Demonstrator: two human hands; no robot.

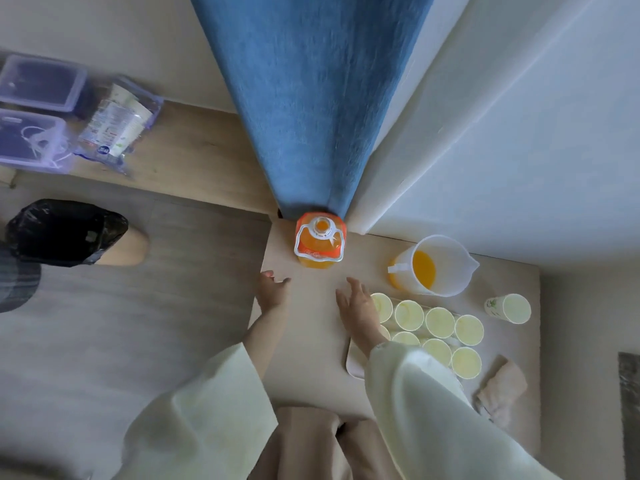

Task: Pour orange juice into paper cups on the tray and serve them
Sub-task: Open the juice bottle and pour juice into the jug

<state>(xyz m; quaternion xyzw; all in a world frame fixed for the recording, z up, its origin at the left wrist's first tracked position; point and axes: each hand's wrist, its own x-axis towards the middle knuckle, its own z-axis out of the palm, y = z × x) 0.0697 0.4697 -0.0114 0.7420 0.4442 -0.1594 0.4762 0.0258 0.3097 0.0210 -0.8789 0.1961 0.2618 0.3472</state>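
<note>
Orange juice bottle (320,244) upright, mouth upward

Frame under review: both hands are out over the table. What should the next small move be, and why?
Probably bring both hands forward and grip the juice bottle. The left hand and right hand are open, hold nothing, and sit just short of it, one to each side. The paper cups on the tray look empty, and the pitcher holds only a little juice.
</note>
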